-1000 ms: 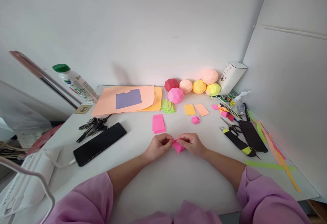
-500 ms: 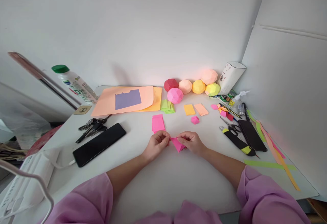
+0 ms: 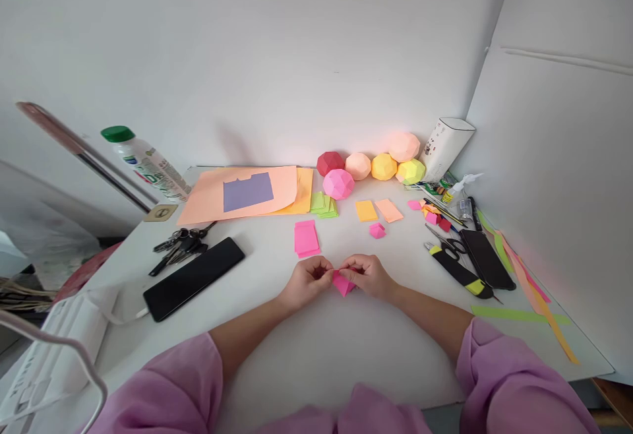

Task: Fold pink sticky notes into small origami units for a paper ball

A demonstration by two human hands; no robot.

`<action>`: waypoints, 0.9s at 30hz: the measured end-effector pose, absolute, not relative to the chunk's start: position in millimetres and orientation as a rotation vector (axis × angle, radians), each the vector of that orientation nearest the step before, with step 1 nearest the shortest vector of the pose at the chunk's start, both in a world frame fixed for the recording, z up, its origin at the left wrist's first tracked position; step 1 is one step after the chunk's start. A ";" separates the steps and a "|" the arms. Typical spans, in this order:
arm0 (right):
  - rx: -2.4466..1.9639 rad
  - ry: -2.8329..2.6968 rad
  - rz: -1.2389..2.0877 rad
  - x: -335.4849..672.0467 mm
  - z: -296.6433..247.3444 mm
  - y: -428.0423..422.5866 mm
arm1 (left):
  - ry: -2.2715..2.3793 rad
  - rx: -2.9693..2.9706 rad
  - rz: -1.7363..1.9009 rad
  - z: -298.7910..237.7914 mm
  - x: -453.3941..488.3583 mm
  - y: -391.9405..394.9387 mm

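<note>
A small folded pink paper [image 3: 343, 283] hangs point-down between my two hands, above the near middle of the table. My left hand [image 3: 307, 282] pinches its upper left corner with thumb and forefinger. At its upper right side, my right hand [image 3: 370, 277] grips it between thumb and fingers, hiding part of it. Just beyond my left hand lies a stack of pink paper slips [image 3: 307, 239]. A little folded pink piece [image 3: 377, 230] rests on the table past my right hand.
Several faceted paper balls [image 3: 339, 184] sit along the wall. Orange slips [image 3: 366, 211] and green slips [image 3: 324, 205] lie before them. Scissors [image 3: 448, 241] and a utility knife [image 3: 459, 272] are at right. A black phone [image 3: 194, 279], keys [image 3: 182, 248] and a bottle [image 3: 148, 163] are at left.
My left hand has moved slightly right, closer to my right hand. The pink paper shows less of its top edge, and the pink stack is more fully visible.
</note>
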State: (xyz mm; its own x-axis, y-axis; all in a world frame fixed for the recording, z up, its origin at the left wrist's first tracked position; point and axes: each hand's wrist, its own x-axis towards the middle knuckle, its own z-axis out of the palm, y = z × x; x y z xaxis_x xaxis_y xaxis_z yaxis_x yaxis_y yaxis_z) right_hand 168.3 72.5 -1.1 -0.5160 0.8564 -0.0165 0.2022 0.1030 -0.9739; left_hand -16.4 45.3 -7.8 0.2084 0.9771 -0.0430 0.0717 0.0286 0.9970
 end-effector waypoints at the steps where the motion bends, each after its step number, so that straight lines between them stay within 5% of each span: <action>1: -1.044 -1.779 1.467 169.0 -2.0 73.1 | 1.119 1.283 1.005 -7.2 -17.3 45.1; 18: -1.034 -1.885 1.271 162.0 -1.8 69.2 | 1.097 1.460 0.946 -5.9 -13.1 44.0; 27: -0.979 -1.559 1.624 172.5 -0.8 74.6 | 1.046 1.168 1.054 -3.8 -21.6 50.5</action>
State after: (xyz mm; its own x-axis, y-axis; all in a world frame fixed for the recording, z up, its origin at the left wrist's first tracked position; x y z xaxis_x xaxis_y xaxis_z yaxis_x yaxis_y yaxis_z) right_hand 172.5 74.6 -0.8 -0.4912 0.8686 -0.0657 0.0297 -0.0587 -0.9978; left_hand -21.6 50.5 -3.8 0.1888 0.9793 -0.0730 -0.0797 0.0894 0.9928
